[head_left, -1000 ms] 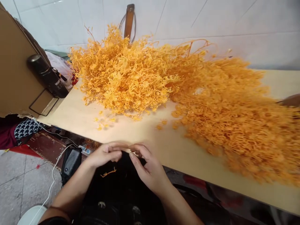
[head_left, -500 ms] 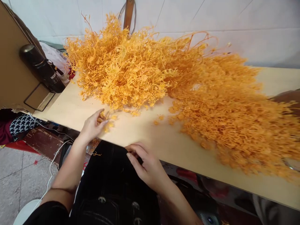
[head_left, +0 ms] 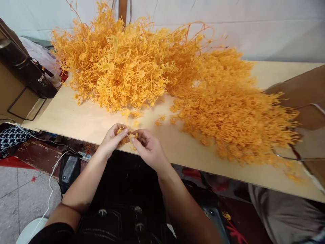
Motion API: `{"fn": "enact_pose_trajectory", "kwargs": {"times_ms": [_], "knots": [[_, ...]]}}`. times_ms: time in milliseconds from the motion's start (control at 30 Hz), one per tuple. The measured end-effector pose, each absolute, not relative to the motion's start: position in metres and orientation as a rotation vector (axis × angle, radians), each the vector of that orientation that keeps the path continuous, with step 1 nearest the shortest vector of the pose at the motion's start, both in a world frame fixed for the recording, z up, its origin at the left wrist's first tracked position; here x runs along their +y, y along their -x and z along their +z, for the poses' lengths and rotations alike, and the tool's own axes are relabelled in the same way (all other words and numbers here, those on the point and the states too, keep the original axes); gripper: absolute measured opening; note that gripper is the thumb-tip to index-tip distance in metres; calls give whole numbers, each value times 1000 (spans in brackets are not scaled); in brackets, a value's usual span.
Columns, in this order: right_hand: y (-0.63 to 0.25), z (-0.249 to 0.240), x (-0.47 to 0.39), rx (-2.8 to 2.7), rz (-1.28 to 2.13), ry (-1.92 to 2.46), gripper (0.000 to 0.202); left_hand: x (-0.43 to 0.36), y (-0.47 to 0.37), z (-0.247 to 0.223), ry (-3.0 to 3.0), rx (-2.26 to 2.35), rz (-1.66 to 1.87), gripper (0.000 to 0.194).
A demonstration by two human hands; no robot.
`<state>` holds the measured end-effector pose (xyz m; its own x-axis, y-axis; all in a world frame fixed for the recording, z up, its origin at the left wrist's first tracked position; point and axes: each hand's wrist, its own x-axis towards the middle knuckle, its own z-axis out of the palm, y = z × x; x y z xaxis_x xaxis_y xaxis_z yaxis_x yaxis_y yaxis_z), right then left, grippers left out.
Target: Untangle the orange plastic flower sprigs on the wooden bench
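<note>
Close together over the table's front edge, my left hand and my right hand both pinch a small yellow-orange plastic flower sprig. Its tips show between the thumbs, and the rest is partly hidden by the fingers. Just beyond my hands lie a few loose yellow pieces. Behind them rises a big tangled heap of yellow-orange sprigs. To the right spreads a denser, darker orange pile of similar sprigs.
A black vacuum flask leans by a cardboard box at the left. Another brown box stands at the table's right end. A white cable runs down on the left. A person's grey-clothed leg shows at lower right.
My right hand has risen from the table edge to meet my left hand at the sprig. My left hand has moved right with it. The view has shifted to the right.
</note>
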<state>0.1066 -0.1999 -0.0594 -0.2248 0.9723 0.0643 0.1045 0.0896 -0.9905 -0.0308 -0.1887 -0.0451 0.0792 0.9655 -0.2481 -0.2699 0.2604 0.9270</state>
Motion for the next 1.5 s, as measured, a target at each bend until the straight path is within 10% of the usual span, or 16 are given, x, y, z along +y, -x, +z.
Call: {"fn": "enact_pose_trajectory", "kwargs": {"times_ms": [1133, 1500], "knots": [[-115, -52, -255, -1897, 465, 690, 13, -135, -33, -56, -376, 1067, 1391, 14], [-165, -61, -193, -676, 1489, 1020, 24, -144, -34, -62, -555, 876, 1205, 18]]}}
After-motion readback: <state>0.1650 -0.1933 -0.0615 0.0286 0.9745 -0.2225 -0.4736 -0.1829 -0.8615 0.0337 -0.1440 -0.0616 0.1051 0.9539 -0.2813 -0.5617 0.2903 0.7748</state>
